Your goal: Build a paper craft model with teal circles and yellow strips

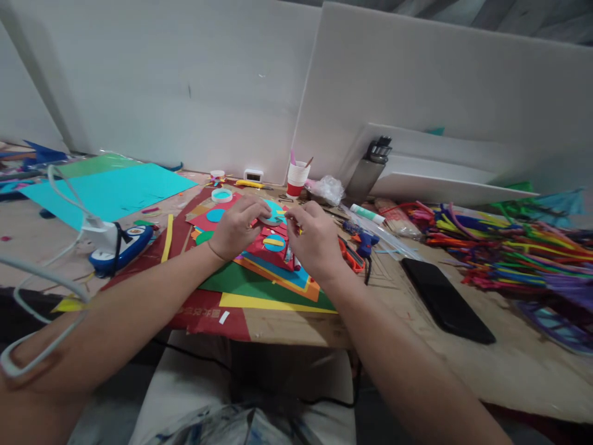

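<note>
My left hand (237, 226) is closed, its fingertips pinched at the left edge of a light-blue paper circle (274, 210) with small yellow and dark pieces on it. Opposite it, my right hand (315, 240) has its thumb and fingers pressed together by the circle's right edge; what is in that pinch is too small to make out. Below the fingertips lies red paper (264, 250) bearing another blue circle (274, 242) crossed by a yellow strip. A further blue circle (215, 215) and a green one (204, 237) lie beside my left hand.
Green card (222, 278) and other coloured sheets are stacked under the work. Right of my hands are orange-handled scissors (353, 256), a blue glue gun (365, 241), a black phone (445, 300) and pipe cleaners (504, 247). Paper cups (297, 179) stand behind; a blue-white power strip (121, 247) sits left.
</note>
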Available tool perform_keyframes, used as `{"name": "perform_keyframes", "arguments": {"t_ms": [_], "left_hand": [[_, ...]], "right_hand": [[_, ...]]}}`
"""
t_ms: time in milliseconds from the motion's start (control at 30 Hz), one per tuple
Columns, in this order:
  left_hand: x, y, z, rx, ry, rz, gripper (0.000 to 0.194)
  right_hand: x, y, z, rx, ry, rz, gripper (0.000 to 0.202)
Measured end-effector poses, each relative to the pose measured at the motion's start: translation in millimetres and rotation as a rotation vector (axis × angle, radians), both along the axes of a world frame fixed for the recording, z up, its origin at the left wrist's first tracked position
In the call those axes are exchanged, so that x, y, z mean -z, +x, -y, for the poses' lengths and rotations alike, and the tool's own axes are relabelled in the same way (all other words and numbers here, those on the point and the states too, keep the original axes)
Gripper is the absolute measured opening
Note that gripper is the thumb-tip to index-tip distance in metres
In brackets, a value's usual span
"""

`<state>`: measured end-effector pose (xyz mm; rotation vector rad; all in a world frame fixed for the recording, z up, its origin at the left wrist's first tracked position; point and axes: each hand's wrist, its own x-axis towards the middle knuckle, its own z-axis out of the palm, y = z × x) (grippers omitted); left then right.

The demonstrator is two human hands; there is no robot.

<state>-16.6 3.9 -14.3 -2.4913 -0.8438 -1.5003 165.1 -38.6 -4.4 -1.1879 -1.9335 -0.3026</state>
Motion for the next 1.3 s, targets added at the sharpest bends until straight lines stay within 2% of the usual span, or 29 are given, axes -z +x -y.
{"name": "perform_keyframes", "arguments": {"t_ms": [200,367,567,767,867,967,1033,1100,1200,1300], "left_hand": [[2.4,-1,-2,0.001,0.052,0.005,0.019],[2.7,-1,-2,-0.045,0.022,0.000,0.027],[2.6,0,-2,-0.040,0.035,-0.028,0.031],[2.3,2,-1,0.037,-0.027,0.004,0.021],[0.9,4,0,0.076,-0.205,0.162,0.018],[0.2,7,-1,0.179,-0.579,0.412,0.017],[0.5,9,-1,0.288,-0.851,0.589,0.021],[1.3,10,-1,0.383,-1.052,0.732,0.027],[2.3,12,1,0.454,-1.203,0.820,0.034],[2.8,12,3,0.502,-1.262,0.791,0.038]], "right_hand": [[1.8,-3,0,-0.043,0.068,0.083,0.022],[2.3,-3,-1,-0.081,0.067,0.093,0.024],[2.7,-3,-3,-0.060,0.075,0.137,0.026],[-1.2,-3,1,-0.068,0.026,0.137,0.024],[-4.4,-1,2,-0.078,0.032,-0.004,0.032],[-3.5,4,-2,-0.043,-0.021,-0.248,0.048],[1.0,7,-9,-0.033,-0.139,-0.423,0.055],[7.7,8,-17,-0.062,-0.320,-0.574,0.060],[17.5,4,-26,-0.174,-0.544,-0.715,0.055],[22.5,-3,-29,-0.289,-0.613,-0.786,0.037]]}}
